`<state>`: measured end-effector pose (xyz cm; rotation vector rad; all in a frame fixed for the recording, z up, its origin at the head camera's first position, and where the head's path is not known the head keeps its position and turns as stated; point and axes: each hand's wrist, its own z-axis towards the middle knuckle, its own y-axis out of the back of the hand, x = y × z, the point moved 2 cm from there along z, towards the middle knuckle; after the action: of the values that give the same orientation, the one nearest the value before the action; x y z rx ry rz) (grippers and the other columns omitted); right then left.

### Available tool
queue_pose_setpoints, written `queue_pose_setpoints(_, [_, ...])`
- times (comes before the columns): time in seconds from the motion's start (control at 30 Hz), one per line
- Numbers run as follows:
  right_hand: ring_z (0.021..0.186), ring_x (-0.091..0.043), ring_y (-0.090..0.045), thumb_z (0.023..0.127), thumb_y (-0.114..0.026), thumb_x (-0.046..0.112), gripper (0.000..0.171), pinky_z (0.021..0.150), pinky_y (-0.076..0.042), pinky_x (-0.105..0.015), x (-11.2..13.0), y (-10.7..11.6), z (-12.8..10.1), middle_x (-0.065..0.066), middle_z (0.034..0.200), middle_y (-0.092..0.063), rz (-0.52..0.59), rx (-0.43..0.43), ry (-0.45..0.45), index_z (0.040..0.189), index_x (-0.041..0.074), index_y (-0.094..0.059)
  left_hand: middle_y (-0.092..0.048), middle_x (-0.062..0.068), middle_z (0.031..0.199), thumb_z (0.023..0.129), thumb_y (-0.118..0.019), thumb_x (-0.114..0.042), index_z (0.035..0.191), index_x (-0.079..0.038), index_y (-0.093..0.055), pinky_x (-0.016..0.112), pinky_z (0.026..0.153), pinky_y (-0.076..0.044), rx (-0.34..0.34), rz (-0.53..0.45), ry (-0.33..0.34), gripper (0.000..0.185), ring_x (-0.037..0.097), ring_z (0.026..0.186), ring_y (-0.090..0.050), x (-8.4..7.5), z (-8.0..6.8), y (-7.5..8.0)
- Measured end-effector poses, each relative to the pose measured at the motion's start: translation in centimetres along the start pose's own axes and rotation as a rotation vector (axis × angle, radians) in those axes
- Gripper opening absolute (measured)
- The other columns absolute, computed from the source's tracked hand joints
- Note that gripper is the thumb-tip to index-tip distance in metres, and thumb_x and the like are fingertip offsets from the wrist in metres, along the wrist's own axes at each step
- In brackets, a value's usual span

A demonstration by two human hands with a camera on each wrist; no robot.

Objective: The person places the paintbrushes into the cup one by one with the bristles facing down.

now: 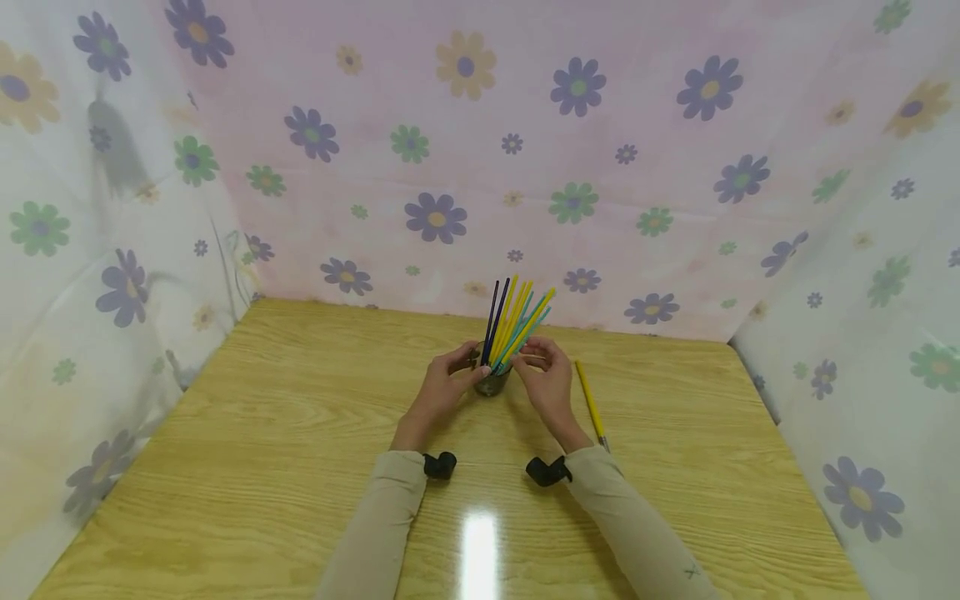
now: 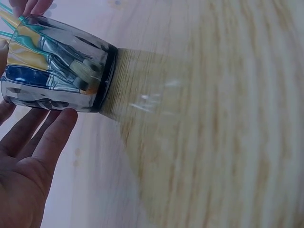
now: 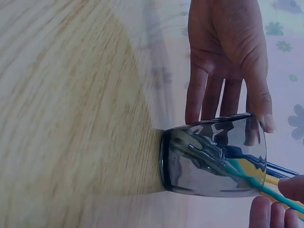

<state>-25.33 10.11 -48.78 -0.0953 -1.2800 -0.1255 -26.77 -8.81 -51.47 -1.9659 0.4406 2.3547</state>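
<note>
A clear glass (image 1: pixel 492 382) stands on the wooden table (image 1: pixel 300 433) with several thin brushes (image 1: pixel 513 321) in it, yellow, teal and dark blue. My left hand (image 1: pixel 465 372) holds the glass from its left side: the thumb lies at the rim and the fingers (image 2: pixel 52 128) run along the wall. In the right wrist view the glass (image 3: pixel 213 156) shows this hand behind it. My right hand (image 1: pixel 527 367) is at the glass's right side. Its fingertips (image 3: pixel 289 187) pinch a teal brush (image 3: pixel 247 180) just above the rim. One yellow brush (image 1: pixel 591 404) lies loose on the table right of my right hand.
Flowered cloth walls (image 1: pixel 465 167) close the table in at the back and on both sides. Bare tabletop shows to the left, right and front of the glass. A bright glare spot (image 1: pixel 478 554) lies between my forearms.
</note>
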Motion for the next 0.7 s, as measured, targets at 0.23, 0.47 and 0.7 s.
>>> queue_pose_setpoints(0.23, [0.089, -0.018, -0.065, 0.092, -0.074, 0.0, 0.038, 0.074, -0.055, -0.016, -1.1, 2.7, -0.1, -0.03, 0.119, -0.064, -0.108, 0.012, -0.094, 0.127, -0.007, -0.061, -0.061, 0.021, 0.14, 0.098, -0.071, -0.018, 0.148, -0.004, -0.053, 0.054, 0.109, -0.047, -0.02, 0.029, -0.01, 0.055, 0.04, 0.129, -0.058, 0.5, 0.2, -0.1])
queue_pose_setpoints(0.47, [0.086, -0.012, -0.065, 0.096, -0.071, 0.005, 0.036, 0.075, -0.056, -0.019, -0.9, 6.8, 0.1, -0.027, 0.119, -0.064, -0.232, 0.042, -0.167, 0.128, -0.004, -0.062, -0.06, 0.02, 0.141, 0.099, -0.07, -0.019, 0.15, -0.002, -0.049, 0.053, 0.108, -0.047, -0.015, 0.035, 0.006, 0.058, 0.039, 0.131, -0.056, 0.7, 0.3, -0.1])
queue_pose_setpoints(0.7, [0.113, -0.038, -0.061, 0.099, -0.066, 0.013, 0.047, 0.086, -0.057, -0.033, -0.7, 10.7, 0.0, -0.025, 0.128, -0.06, -0.446, 0.097, -0.318, 0.14, -0.005, -0.054, -0.06, 0.019, 0.141, 0.099, -0.07, -0.019, 0.15, -0.005, -0.05, 0.051, 0.108, -0.048, -0.012, 0.037, 0.03, 0.057, 0.037, 0.132, -0.056, 0.5, 0.3, -0.1])
